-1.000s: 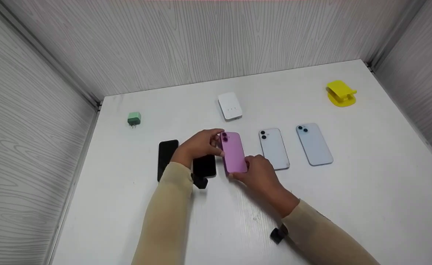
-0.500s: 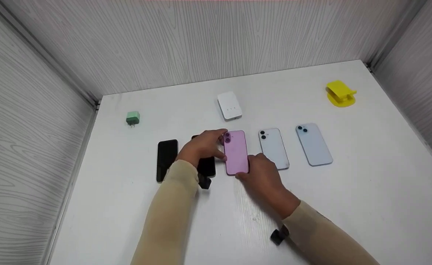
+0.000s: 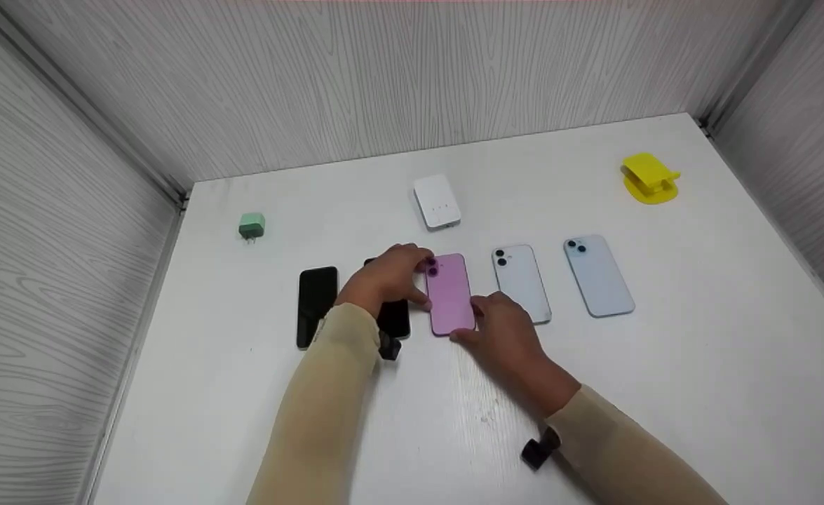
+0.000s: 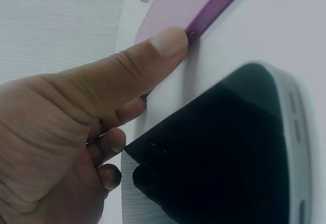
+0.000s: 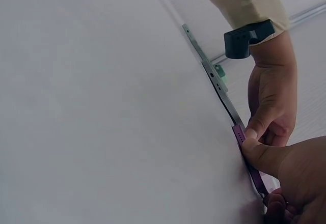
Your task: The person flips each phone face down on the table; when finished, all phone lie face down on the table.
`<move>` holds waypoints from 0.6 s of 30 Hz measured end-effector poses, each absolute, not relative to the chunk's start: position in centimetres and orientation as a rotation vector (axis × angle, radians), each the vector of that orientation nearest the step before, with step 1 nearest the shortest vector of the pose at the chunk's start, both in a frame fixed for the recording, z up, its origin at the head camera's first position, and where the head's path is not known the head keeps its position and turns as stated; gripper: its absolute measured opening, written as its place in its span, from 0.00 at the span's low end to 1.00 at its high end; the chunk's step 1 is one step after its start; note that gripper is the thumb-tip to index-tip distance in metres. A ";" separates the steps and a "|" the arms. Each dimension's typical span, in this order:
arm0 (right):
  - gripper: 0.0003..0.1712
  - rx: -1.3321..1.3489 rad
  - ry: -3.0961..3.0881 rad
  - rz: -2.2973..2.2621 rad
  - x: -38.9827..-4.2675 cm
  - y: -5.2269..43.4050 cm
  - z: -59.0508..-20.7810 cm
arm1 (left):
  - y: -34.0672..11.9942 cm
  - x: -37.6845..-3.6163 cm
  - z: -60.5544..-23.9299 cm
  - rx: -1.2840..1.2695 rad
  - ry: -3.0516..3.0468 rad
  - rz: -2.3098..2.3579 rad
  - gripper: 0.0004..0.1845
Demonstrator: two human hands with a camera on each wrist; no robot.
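Observation:
A purple phone lies back up on the white table, camera end away from me. My left hand pinches its upper left edge. In the left wrist view the thumb presses the purple phone's side. My right hand grips the lower right corner. The right wrist view shows the right thumb on the purple phone's thin edge. A black phone lies just left of it, partly under my left hand.
Another black phone lies further left. A white phone and a light blue phone lie to the right. A white power bank, a green charger and a yellow stand sit further back. Grey walls enclose three sides.
The purple phone, tilted up a second ago, has come down flat onto the table. Both hands have sunk with it and still hold its edges.

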State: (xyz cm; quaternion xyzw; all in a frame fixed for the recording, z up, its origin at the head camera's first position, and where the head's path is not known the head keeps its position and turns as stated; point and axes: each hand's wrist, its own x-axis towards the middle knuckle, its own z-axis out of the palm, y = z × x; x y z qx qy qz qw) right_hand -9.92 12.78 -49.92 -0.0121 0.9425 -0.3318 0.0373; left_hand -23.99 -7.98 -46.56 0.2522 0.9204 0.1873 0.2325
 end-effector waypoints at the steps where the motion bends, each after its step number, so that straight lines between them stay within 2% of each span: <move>1: 0.34 -0.041 2.890 -1.021 -9.9 12.8 -49.9 | -8.0 -24.0 -46.6 0.697 2.529 0.513 0.51; 10: 0.33 -0.047 2.867 -1.002 -9.9 12.7 -49.6 | -8.2 -23.7 -46.6 0.666 2.544 0.529 0.51; 13: 0.30 -0.054 2.855 -1.003 -9.7 12.5 -49.2 | -9.2 -23.3 -46.4 0.652 2.565 0.581 0.48; 18: 0.35 -0.129 2.889 -1.026 -9.4 11.7 -48.9 | -12.4 -22.6 -46.4 0.546 2.650 0.653 0.41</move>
